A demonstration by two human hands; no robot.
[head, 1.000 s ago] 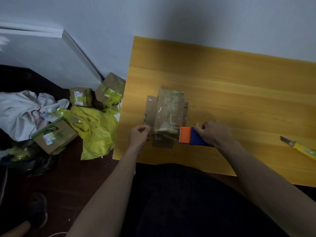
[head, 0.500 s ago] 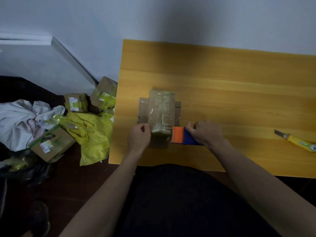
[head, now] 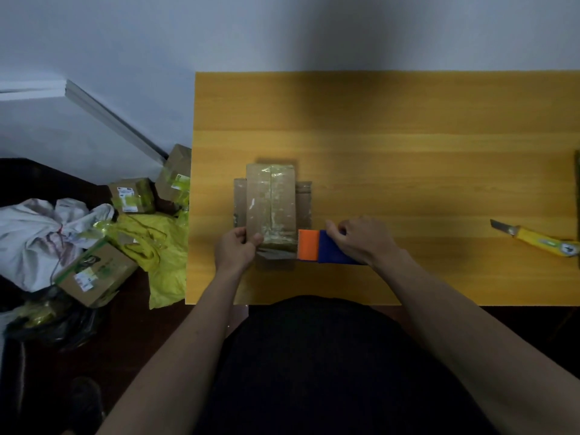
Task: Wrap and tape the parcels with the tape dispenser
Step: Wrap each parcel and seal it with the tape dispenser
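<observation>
A brown cardboard parcel (head: 271,204) with shiny tape along its top lies on the orange wooden table (head: 392,146), side flaps spread flat. My left hand (head: 235,249) pinches the parcel's near left corner. My right hand (head: 361,240) grips the orange and blue tape dispenser (head: 317,250), whose orange end touches the parcel's near right corner.
A yellow utility knife (head: 539,240) lies on the table at the right. On the dark floor to the left sit several taped cardboard boxes (head: 94,273), a yellow bag (head: 157,246) and a white bag (head: 34,233). A wall stands behind the table.
The view has shifted so the table sits squarer in frame. My left hand has closed onto the parcel's near left corner. The dispenser stays at the near right corner.
</observation>
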